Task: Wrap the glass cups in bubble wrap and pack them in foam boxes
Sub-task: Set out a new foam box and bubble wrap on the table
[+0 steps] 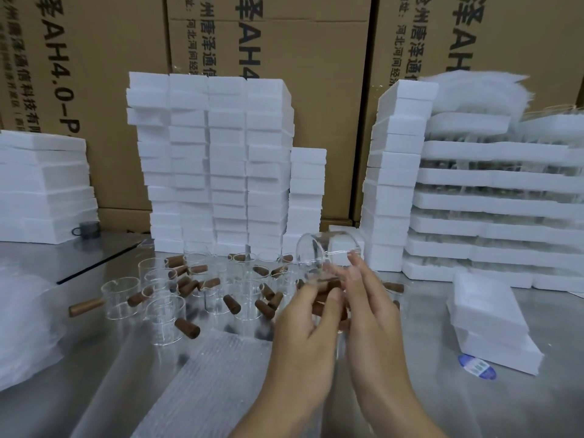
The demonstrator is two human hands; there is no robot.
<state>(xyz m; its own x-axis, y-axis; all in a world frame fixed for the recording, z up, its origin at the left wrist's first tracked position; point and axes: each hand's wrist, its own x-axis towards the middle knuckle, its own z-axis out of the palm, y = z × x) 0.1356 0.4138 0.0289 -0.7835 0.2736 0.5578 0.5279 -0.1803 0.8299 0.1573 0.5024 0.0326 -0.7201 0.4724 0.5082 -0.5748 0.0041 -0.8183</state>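
Glass cups [164, 314] with brown wooden handles are standing clustered on the metal table [442, 390], left of centre in the frame. Bubble wrap [221, 368] is lying flat in the lower centre, just in front of them. Stacked foam boxes [215, 159] are rising behind, in the upper centre. The left hand [303, 330] is curling its fingers round the handle of the held cup [325, 251], which is tilting on its side above the table at centre. The right hand [369, 314] is touching its glass wall with nearly straight fingers.

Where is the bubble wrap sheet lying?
Head view, bottom centre: the bubble wrap sheet lies flat on the table, just nearer than the standing glass cups.
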